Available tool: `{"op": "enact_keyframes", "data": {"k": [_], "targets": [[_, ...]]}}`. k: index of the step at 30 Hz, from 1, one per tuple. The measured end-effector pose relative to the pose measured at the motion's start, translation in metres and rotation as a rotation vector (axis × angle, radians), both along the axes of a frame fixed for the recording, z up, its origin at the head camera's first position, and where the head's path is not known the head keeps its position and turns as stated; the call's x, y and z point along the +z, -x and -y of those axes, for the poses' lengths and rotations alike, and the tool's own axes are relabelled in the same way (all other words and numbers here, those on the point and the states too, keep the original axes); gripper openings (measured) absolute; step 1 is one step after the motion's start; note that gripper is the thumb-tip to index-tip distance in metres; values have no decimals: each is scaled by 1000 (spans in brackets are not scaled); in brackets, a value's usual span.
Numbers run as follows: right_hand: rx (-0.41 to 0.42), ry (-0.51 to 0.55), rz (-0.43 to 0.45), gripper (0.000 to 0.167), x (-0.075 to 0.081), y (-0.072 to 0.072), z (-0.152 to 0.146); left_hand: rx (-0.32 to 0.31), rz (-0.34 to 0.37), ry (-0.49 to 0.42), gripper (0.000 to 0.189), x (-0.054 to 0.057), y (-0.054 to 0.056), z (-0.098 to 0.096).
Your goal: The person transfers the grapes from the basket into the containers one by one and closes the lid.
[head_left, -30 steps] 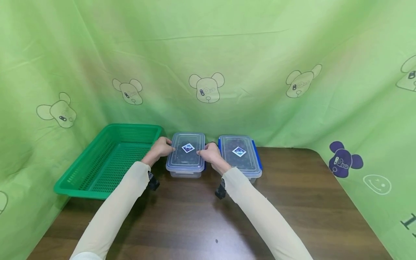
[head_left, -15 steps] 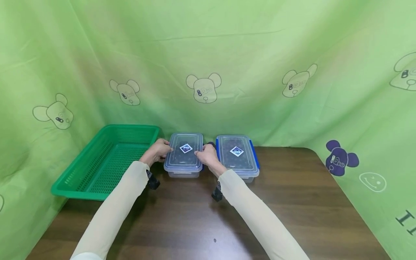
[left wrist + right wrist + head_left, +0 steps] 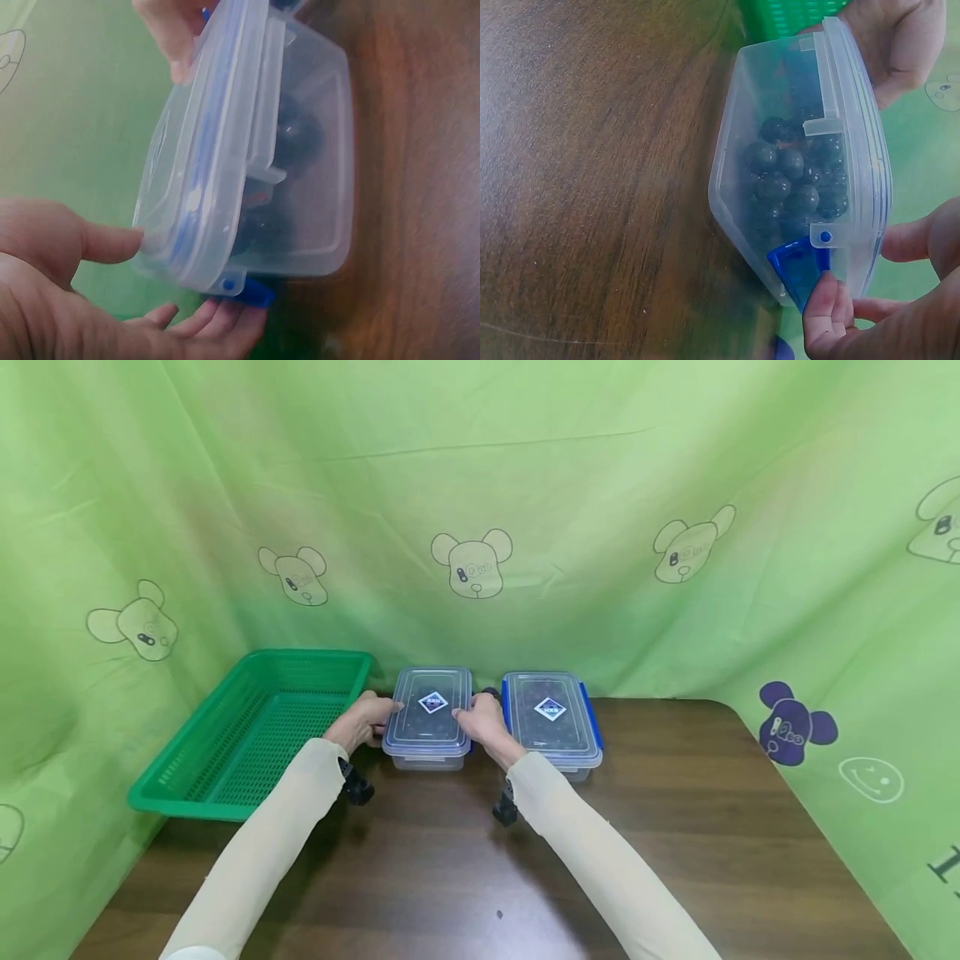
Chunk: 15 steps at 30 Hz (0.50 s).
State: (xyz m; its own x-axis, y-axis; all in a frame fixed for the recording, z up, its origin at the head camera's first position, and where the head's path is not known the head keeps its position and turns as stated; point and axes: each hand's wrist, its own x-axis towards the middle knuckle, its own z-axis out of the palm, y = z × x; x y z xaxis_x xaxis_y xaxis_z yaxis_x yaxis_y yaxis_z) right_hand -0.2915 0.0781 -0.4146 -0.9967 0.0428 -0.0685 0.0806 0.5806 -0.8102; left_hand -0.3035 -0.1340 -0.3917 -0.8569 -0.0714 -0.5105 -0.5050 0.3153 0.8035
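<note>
My left hand (image 3: 365, 721) and right hand (image 3: 481, 723) grip the two long sides of a clear plastic box (image 3: 427, 718), thumbs lying on its lid and fingers curled under the rim. It stands on the brown tabletop (image 3: 675, 827) near the back edge, between a green basket (image 3: 247, 735) on the left and a second clear box (image 3: 553, 720) just beside it on the right. From my right wrist, the box in my hands is full of dark round berries (image 3: 791, 184), and my fingertips (image 3: 826, 304) touch a blue side clasp (image 3: 801, 268) that hangs unlatched below the lid. From the left wrist, my fingers (image 3: 225, 319) sit under the matching blue clasp (image 3: 251, 294) on that side. Each lid carries a small diamond-shaped label (image 3: 432, 702), dark with a white border; its lettering is too small to read. The second box has blue clasps down both sides. A green curtain (image 3: 480, 485) printed with cartoon bear heads hangs behind.
</note>
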Motion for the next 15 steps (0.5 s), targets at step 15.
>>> {"op": "enact_keyframes", "data": {"k": [15], "targets": [[10, 10, 4, 46, -1, 1, 0, -22, -68, 176, 50, -3, -3, -3]]}}
